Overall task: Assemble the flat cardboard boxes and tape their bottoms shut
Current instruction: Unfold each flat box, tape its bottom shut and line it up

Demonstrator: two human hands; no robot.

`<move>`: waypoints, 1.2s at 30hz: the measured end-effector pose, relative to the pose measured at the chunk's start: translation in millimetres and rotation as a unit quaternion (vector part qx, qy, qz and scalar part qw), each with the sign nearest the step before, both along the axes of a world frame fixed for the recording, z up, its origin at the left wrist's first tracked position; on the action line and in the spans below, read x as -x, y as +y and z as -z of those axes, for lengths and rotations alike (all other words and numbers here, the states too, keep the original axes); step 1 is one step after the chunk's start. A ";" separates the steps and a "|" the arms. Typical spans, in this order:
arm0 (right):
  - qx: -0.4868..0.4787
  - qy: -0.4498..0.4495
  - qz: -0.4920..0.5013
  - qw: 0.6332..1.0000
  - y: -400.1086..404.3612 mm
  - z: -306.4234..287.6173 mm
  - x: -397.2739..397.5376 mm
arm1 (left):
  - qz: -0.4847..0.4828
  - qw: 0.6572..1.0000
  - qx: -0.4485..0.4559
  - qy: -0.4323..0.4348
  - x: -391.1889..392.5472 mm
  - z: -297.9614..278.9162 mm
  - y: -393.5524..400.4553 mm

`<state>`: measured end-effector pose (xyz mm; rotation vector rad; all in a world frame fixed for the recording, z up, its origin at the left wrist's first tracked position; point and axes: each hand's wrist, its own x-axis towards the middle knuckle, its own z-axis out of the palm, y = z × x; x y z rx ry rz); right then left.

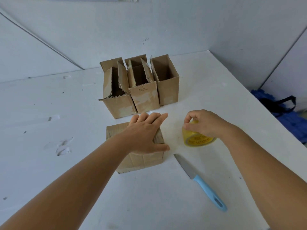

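A brown cardboard box (141,161) stands on the white table (83,163) in front of me, its folded flaps facing up. My left hand (146,133) lies flat on those flaps with fingers spread, pressing them down. To its right, my right hand (204,123) grips a yellow roll of tape (196,138) that rests on the table. Behind stand three assembled boxes in a row with open tops: a left one (116,100), a middle one (144,97) and a right one (167,85).
A knife with a light blue handle (206,186) lies on the table near the front right of the box, blade pointing away from me. White walls close the back. Beyond the table's right edge lies blue material with a black strap (282,108).
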<state>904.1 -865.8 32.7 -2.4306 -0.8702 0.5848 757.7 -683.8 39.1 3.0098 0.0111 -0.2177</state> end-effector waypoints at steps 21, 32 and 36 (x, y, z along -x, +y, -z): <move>-0.045 0.051 0.021 0.997 -10.6 -1.1 1.8 | 0.031 0.941 0.238 0.238 -65.2 -40.1 0.8; -0.058 -0.067 0.114 0.989 -12.2 23.5 29.9 | 0.011 0.903 0.375 0.209 -61.5 -28.2 10.7; 0.121 -0.013 0.064 0.991 -16.4 47.2 57.7 | 0.003 0.900 0.389 0.198 -60.7 -24.8 12.0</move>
